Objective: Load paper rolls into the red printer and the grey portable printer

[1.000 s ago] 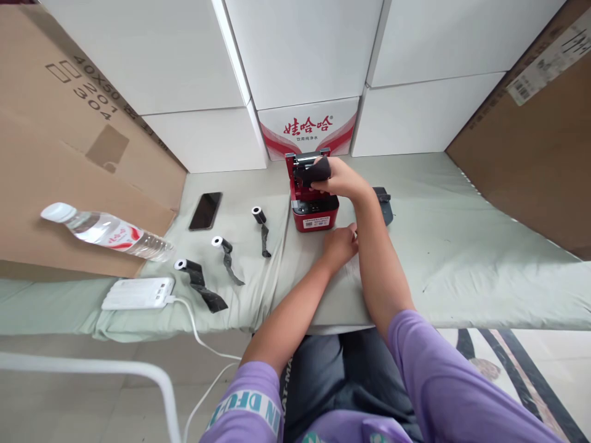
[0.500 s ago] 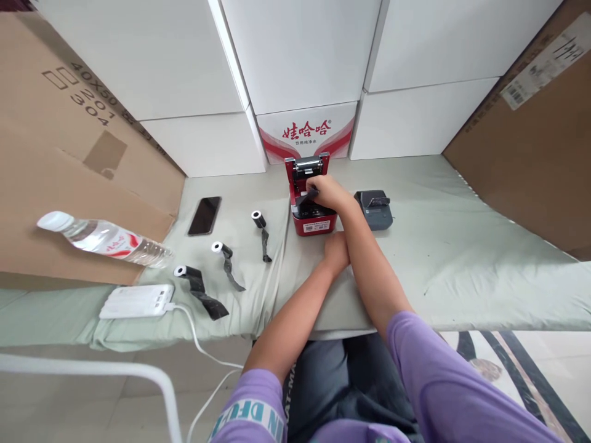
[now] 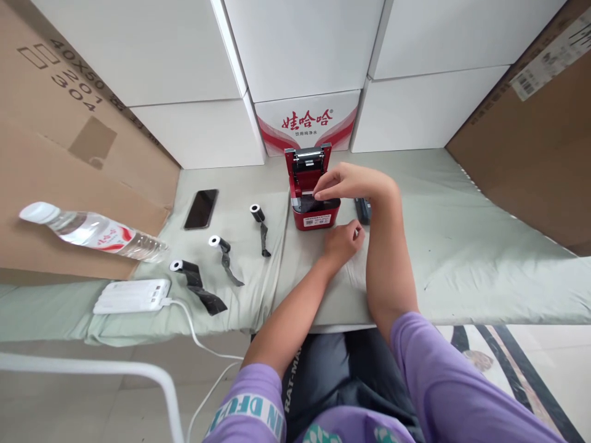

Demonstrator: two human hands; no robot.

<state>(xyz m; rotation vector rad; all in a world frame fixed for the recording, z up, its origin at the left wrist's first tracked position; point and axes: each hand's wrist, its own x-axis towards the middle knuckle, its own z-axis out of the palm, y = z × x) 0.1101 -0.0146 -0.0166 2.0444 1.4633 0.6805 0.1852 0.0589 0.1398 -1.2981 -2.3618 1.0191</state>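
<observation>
A small red label-printer-like machine (image 3: 316, 219) stands on the green cloth with its lid (image 3: 308, 161) raised. A black strip (image 3: 313, 203) lies across its opening. My right hand (image 3: 351, 183) reaches over from the right, thumb and fingertips pinched at the strip's edge. In front of the machine's right corner, my left hand (image 3: 341, 242) rests on the cloth, fingers curled in, with nothing visible in them. Behind my right forearm a dark grey device (image 3: 362, 211) is mostly hidden. To the left lie three small black rolls (image 3: 257, 213), each with a loose black tail.
A phone (image 3: 201, 209), a white power bank (image 3: 132, 296) with a cable, and a water bottle (image 3: 95, 232) are on the left. Cardboard boxes (image 3: 92, 154) (image 3: 530, 141) stand at both sides. White boxes (image 3: 305, 49) line the back.
My right hand has shifted right and its wrist has risen, and the black strip now lies flatter over the machine. My left hand has moved right, beyond the forearm. The view has shifted slightly.
</observation>
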